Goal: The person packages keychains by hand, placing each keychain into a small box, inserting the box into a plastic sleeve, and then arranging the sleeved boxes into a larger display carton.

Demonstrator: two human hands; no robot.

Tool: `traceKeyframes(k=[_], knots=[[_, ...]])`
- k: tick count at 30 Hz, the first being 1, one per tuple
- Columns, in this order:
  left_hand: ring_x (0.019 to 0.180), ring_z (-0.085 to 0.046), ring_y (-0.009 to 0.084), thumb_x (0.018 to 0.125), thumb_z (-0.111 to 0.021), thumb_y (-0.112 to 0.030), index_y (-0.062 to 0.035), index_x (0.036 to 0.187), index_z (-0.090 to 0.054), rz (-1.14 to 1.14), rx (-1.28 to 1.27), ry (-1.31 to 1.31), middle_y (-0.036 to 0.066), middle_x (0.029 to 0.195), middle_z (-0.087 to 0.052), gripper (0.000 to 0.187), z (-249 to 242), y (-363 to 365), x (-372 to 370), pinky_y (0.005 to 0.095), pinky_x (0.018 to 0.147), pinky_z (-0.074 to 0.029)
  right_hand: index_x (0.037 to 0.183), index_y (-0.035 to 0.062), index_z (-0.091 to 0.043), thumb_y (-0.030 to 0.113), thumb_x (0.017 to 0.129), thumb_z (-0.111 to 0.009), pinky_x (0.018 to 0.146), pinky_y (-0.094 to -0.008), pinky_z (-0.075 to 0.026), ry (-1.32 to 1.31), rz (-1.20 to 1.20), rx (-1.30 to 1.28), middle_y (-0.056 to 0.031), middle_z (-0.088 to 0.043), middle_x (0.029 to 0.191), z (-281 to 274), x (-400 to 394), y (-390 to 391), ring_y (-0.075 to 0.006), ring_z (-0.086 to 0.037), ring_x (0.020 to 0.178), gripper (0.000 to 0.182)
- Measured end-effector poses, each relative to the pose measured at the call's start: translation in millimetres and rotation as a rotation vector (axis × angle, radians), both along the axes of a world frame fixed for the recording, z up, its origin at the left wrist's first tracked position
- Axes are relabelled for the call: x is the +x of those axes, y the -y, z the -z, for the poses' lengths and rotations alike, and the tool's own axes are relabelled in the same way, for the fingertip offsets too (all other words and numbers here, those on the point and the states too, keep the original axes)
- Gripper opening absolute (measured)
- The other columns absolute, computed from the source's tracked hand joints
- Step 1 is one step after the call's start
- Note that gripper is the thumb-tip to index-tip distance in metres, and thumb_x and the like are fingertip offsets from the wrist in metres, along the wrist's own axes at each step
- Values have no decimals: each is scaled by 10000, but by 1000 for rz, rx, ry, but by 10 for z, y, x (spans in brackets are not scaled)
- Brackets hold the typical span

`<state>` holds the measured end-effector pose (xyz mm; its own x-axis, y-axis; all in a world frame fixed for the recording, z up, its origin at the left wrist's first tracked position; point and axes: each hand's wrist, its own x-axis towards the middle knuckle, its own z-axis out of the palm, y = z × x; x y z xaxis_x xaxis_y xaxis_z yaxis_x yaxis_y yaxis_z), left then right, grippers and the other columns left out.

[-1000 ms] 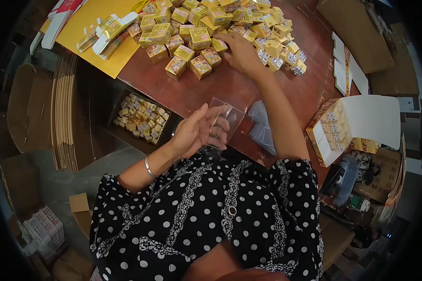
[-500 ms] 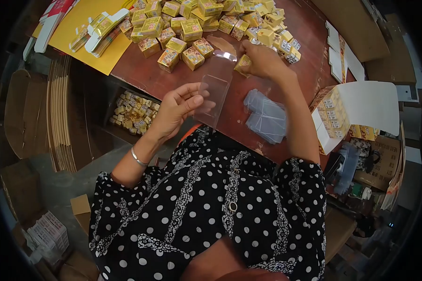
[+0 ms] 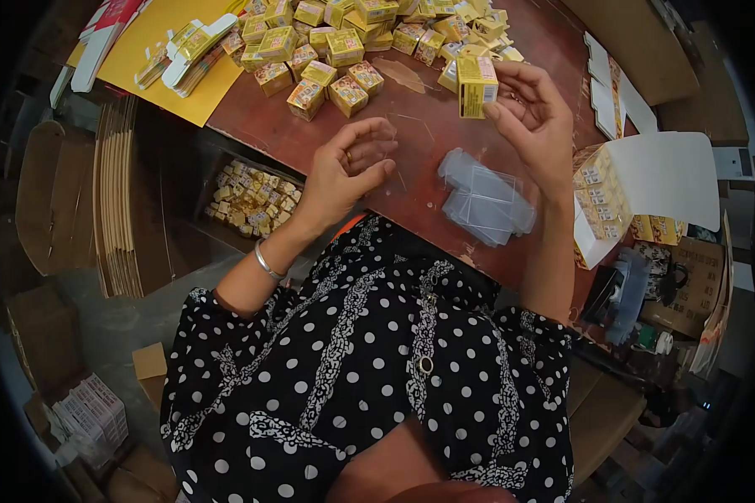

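Note:
My right hand [image 3: 533, 117] is raised over the red-brown table [image 3: 411, 142] and grips a small yellow box [image 3: 476, 84] by its side. My left hand [image 3: 348, 163] is curled near the table's front edge, its fingers pinching a clear plastic bag [image 3: 407, 142] that is barely visible between the two hands. A stack of clear bags [image 3: 486, 201] lies on the table below my right hand. A pile of several yellow boxes [image 3: 335, 42] covers the far side of the table.
An open carton [image 3: 596, 210] with packed yellow boxes and a white flap stands at the table's right edge. A bin of small yellow boxes [image 3: 247, 210] sits below the table on the left. Flat cartons [image 3: 184, 50] lie on a yellow sheet [image 3: 143, 42]; cardboard sheets [image 3: 113, 201] stand to the left.
My right hand picked a yellow box from the pile, pulled it back and raised it. My left hand kept the clear bag and shifted it toward the middle.

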<state>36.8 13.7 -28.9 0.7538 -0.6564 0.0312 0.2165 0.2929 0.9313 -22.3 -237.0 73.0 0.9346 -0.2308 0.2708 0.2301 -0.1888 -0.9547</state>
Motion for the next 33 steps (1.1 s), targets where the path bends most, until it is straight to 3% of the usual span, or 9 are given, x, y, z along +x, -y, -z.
traceKeyframes(k=[1,6,9,13,19,25,27,30,33], knots=[[1265,-587,226,913,-685,25,18,1412,-453,21,1,1,107,1352,-567,550,-27,35,-23,323,1024,-523,1241,32,-633,55,859,-759,932,-272,-536,4,11,1,-31,-685,1172,-69,-63,-56,-115,-638,1079,403],[1284,-572,227,921,-672,29,24,1426,-446,45,-56,27,104,1353,-560,554,-137,133,-120,315,1028,-512,1252,15,-651,-20,828,-727,992,-324,-517,91,-50,-702,-103,-687,1234,-174,-199,-134,-198,-654,1142,433],[1266,-576,208,922,-670,29,25,1430,-444,54,-68,24,95,1340,-561,556,-135,152,-175,306,1024,-509,1221,20,-671,-18,805,-722,1002,-347,-508,120,-72,-817,-117,-699,1212,-235,-245,-181,-248,-663,1130,421],[1182,-592,142,911,-673,41,26,1425,-442,39,-52,50,76,1304,-562,564,-156,172,-234,286,1005,-517,1213,33,-672,-6,791,-723,991,-373,-505,79,-151,-819,-128,-696,1217,-278,-278,-205,-291,-660,1111,427],[1156,-597,145,917,-659,52,-18,1479,-411,19,-128,24,91,1302,-534,618,-294,225,-327,265,985,-512,1184,45,-677,40,806,-736,954,-388,-502,-56,-210,-767,-121,-706,1174,-178,-292,-204,-310,-647,1102,382],[1166,-606,161,957,-638,13,-33,1502,-391,10,-138,73,110,1316,-541,600,-367,279,-331,264,971,-509,1296,52,-623,111,862,-749,974,-371,-498,171,-42,-921,-110,-641,1286,-4,-396,-277,-298,-623,1164,456],[1164,-608,154,964,-637,3,-28,1485,-405,17,-158,80,111,1328,-545,572,-365,297,-324,264,968,-508,1387,85,-557,164,891,-751,894,-340,-546,-14,109,-292,-110,-597,1315,114,-486,-335,-224,-609,1169,539],[1161,-613,143,972,-636,-10,-19,1442,-439,56,-188,78,112,1349,-552,509,-289,325,-351,264,962,-506,1374,47,-534,149,909,-742,890,-317,-548,-113,-76,12,-123,-589,1314,377,-606,-349,-187,-594,1189,519],[1163,-620,144,974,-637,-13,-12,1392,-469,128,-187,32,108,1348,-554,451,-222,328,-432,260,945,-509,1284,17,-556,103,919,-711,896,-306,-546,-114,-34,139,-136,-580,1337,501,-749,-401,-193,-600,1191,405]])
